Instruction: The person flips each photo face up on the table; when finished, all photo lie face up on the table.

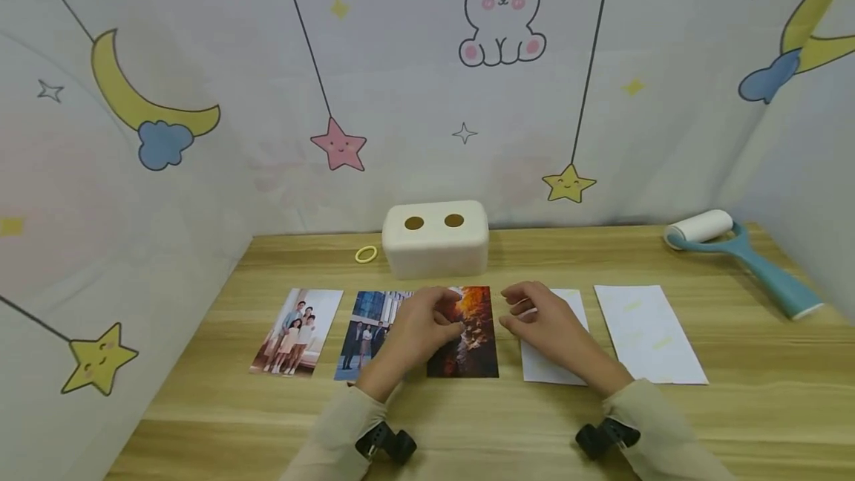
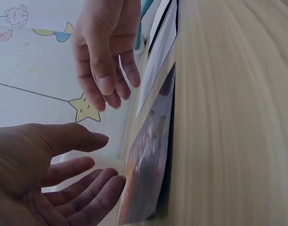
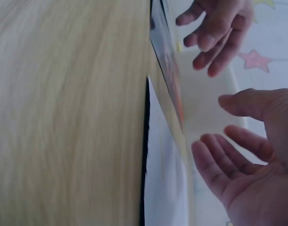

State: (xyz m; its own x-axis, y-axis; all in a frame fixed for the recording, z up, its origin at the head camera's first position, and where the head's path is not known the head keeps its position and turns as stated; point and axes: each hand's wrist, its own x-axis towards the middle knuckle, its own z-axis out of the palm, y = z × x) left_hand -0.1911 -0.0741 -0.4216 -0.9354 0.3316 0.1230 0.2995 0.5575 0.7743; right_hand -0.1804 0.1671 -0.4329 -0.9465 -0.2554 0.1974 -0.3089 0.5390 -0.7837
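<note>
My left hand point(image 1: 419, 326) hovers over the left part of an autumn-leaves photo point(image 1: 477, 340) and hides some of it. Both wrist views show its fingers loosely bent and apart, holding nothing. Facing it across a gap, my right hand point(image 1: 551, 324) is held above a white sheet point(image 1: 546, 364), also with relaxed fingers around nothing. In the left wrist view, the photo point(image 2: 148, 160) lies beneath the hands on the table. Left of it are a photo of people in suits point(image 1: 361, 329), partly covered by my left hand, and a family photo point(image 1: 297, 332).
Farthest right in the row lies another white sheet point(image 1: 648, 336) with faint yellowish strips. Behind the row stand a cream box point(image 1: 436, 251) with two round holes and a small yellow ring point(image 1: 366, 249). A blue-handled lint roller point(image 1: 768, 266) lies at the back right. A printed curtain point(image 1: 434, 95) encloses the table.
</note>
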